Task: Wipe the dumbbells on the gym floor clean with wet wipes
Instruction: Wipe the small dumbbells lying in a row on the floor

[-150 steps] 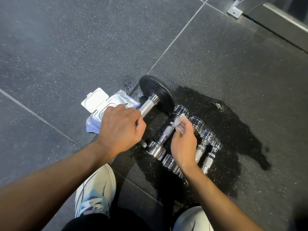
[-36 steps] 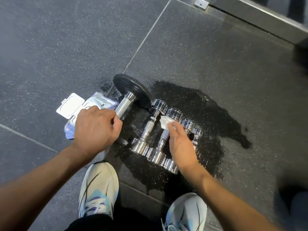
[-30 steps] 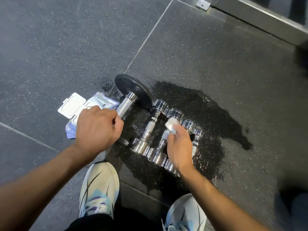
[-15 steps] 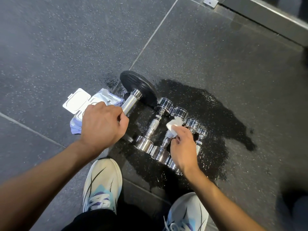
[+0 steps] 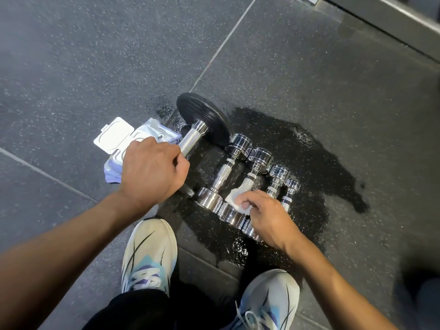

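Note:
Several chrome dumbbells [image 5: 223, 173] lie side by side on a wet patch of the dark gym floor. To their left lies a larger dumbbell with a black plate [image 5: 204, 119]. My left hand [image 5: 152, 173] grips that larger dumbbell's knurled handle and hides its near end. My right hand [image 5: 266, 215] pinches a white wet wipe [image 5: 234, 198] against the handle of the second chrome dumbbell [image 5: 257, 167], close to its near head. The two smallest dumbbells [image 5: 279, 177] lie just right of my fingers.
A pack of wet wipes [image 5: 123, 139] with its white lid flipped open lies left of the black plate. My two white shoes [image 5: 148, 256] stand just below the dumbbells. A metal base rail [image 5: 385, 22] crosses the top right corner. A dark wet stain [image 5: 316, 163] spreads to the right.
My right hand has slid the wipe down the second chrome dumbbell, from its far head toward its near head. My left hand has kept its grip on the larger dumbbell's handle.

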`<state>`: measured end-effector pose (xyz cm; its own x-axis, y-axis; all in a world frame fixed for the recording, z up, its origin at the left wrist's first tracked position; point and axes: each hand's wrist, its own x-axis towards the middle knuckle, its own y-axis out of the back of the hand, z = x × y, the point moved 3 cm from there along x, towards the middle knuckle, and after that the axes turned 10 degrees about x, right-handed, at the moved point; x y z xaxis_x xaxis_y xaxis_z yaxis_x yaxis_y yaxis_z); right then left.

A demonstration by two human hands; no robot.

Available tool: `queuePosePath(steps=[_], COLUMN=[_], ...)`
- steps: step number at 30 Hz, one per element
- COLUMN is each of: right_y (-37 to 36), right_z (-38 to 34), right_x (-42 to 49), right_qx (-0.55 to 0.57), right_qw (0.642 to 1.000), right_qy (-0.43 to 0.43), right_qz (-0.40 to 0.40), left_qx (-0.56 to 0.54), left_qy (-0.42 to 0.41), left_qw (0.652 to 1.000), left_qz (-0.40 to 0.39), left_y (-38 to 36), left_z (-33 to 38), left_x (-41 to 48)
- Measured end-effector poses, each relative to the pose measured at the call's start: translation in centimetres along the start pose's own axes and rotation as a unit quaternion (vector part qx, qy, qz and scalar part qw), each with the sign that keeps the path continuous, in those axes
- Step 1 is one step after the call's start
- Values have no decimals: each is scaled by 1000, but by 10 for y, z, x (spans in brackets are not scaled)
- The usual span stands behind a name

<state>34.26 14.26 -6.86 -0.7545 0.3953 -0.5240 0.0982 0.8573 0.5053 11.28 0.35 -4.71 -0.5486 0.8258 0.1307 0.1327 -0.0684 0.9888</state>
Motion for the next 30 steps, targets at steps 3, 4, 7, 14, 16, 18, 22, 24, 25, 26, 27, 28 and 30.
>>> queuePosePath(steps=[3,4,7,14,16,18,22,24,25,26,27,28,30], right_y=[-4,-6,-10,-11,-13,-21,-42,-46,-46,-45,-43,-39,-31], right_z=[-6,-8,-12,-31,-37,-42,-45,-45,-45,-46,-50,-53,-56], right_x=[-1,0,7,25,31,36,40,41,42,42,41,39,32], right_qx=[-23,-38,-90,-188,-251,-315,-435,-440,-433,-422,-410,-393,-346], right_qw=[999,999,994,970,956,937,891,891,895,899,903,910,929], right_qy=[14,16,-3,-86,-84,-88,-80,-73,-77,-84,-91,-95,-93], right_qz=[-22,-27,-57,-128,-127,-121,-105,-84,-80,-83,-89,-92,-92], left_qx=[2,3,5,-7,-4,-4,-5,-5,-4,-3,-3,-3,1], left_qy=[4,8,13,6,5,3,5,5,6,6,6,5,5], left_qw=[1000,1000,1000,1000,1000,1000,1000,1000,1000,1000,1000,1000,1000], left_qz=[-7,-11,-18,-1,2,5,3,4,4,3,1,-1,-3], left_y=[0,-1,-2,-3,-3,-3,-2,-1,-1,-1,-1,-1,-2], left_z=[0,0,0,0,0,0,1,1,1,1,1,2,1], left_x=[0,0,-1,-1,-1,-1,-1,-2,-2,-1,-1,-1,-1])
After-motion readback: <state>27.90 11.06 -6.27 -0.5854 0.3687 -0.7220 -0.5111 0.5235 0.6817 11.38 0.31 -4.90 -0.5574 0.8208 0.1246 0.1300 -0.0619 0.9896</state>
